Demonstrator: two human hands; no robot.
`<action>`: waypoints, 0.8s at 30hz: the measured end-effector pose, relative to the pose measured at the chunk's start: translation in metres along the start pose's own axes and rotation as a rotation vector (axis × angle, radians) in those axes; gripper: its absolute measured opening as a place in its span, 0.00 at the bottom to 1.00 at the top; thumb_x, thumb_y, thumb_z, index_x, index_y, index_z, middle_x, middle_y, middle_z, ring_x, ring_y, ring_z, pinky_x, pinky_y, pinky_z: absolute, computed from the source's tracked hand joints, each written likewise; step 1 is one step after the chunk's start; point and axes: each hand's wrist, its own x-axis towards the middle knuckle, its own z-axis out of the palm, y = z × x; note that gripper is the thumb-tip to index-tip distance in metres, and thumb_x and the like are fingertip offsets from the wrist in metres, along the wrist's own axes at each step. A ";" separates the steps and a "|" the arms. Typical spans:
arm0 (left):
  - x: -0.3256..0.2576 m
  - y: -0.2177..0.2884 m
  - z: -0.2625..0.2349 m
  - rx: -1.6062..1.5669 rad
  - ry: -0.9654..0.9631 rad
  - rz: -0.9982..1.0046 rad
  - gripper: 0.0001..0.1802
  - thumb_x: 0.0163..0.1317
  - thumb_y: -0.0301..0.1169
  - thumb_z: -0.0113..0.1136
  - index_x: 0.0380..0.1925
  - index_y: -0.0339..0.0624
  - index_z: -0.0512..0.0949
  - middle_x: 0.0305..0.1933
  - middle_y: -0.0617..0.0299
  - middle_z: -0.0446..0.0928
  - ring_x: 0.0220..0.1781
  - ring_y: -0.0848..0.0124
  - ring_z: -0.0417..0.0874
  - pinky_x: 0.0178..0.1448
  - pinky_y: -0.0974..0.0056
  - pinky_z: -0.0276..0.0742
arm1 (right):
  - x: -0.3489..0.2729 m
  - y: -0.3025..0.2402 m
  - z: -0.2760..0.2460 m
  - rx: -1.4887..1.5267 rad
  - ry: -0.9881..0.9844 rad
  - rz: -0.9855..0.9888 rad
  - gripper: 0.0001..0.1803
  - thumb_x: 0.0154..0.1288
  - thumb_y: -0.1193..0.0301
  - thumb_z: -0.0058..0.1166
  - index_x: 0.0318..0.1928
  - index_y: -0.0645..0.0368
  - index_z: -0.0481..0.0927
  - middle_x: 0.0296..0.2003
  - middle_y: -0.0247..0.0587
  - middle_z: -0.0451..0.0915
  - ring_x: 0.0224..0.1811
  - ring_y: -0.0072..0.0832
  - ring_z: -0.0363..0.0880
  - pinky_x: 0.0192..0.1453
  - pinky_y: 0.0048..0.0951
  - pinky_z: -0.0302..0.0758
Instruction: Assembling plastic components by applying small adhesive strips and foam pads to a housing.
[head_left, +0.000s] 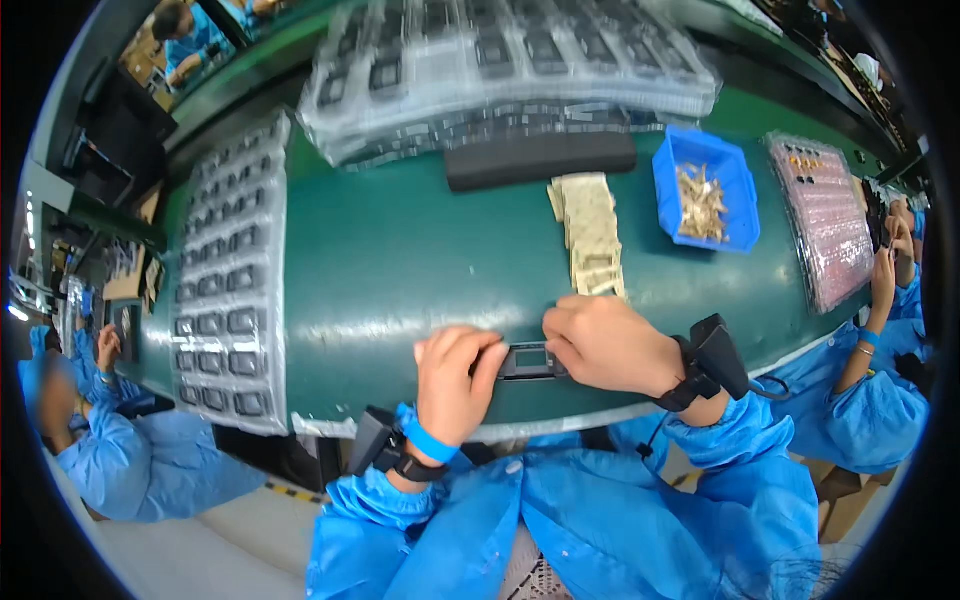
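A small dark rectangular plastic casing [527,362] with a greyish window lies near the front edge of the table, between my hands. The curled fingers and thumb of my left hand [455,385] grip its left end. At the other end, my right hand [615,345] has its fingers bent and pressed together against the casing; whether a small part is pinched in them is hidden. Just beyond my right hand lies a stack of cream-coloured strips [590,225]. Farther right stands a blue bin [745,210] holding many small brassy metal pieces [703,205].
At the left lies a clear tray [235,270] of dark casings. Stacked trays [510,60] fill the back, behind a long black bar [540,160]. A pinkish bubble-wrap tray [825,225] is at the right. Co-workers [150,460] in blue sit on both sides.
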 end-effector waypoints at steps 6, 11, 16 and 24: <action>-0.012 -0.019 -0.003 -0.136 0.106 -0.117 0.05 0.63 0.27 0.59 0.31 0.37 0.77 0.31 0.57 0.77 0.31 0.66 0.77 0.40 0.62 0.72 | 0.064 -0.002 -0.065 0.258 0.345 0.231 0.09 0.60 0.70 0.55 0.31 0.64 0.78 0.22 0.48 0.80 0.27 0.42 0.83 0.33 0.38 0.78; -0.008 -0.008 -0.003 -0.065 0.052 -0.060 0.05 0.59 0.31 0.65 0.28 0.44 0.79 0.27 0.65 0.75 0.27 0.68 0.74 0.42 0.63 0.63 | 0.144 0.008 -0.094 0.401 0.579 0.302 0.10 0.56 0.69 0.57 0.32 0.65 0.79 0.23 0.51 0.82 0.27 0.39 0.85 0.34 0.38 0.79; -0.008 -0.012 -0.002 -0.049 0.054 -0.060 0.05 0.59 0.31 0.66 0.27 0.46 0.79 0.26 0.66 0.77 0.26 0.68 0.77 0.40 0.61 0.62 | 0.219 0.009 -0.083 0.051 0.726 0.378 0.18 0.53 0.66 0.60 0.43 0.61 0.78 0.37 0.56 0.83 0.44 0.53 0.81 0.50 0.47 0.77; -0.006 -0.017 -0.001 -0.047 0.037 -0.032 0.05 0.56 0.31 0.67 0.26 0.45 0.80 0.24 0.67 0.75 0.25 0.69 0.75 0.40 0.62 0.62 | 0.257 0.013 -0.078 -0.041 0.749 0.380 0.11 0.63 0.69 0.50 0.33 0.61 0.82 0.32 0.60 0.82 0.38 0.55 0.82 0.46 0.52 0.78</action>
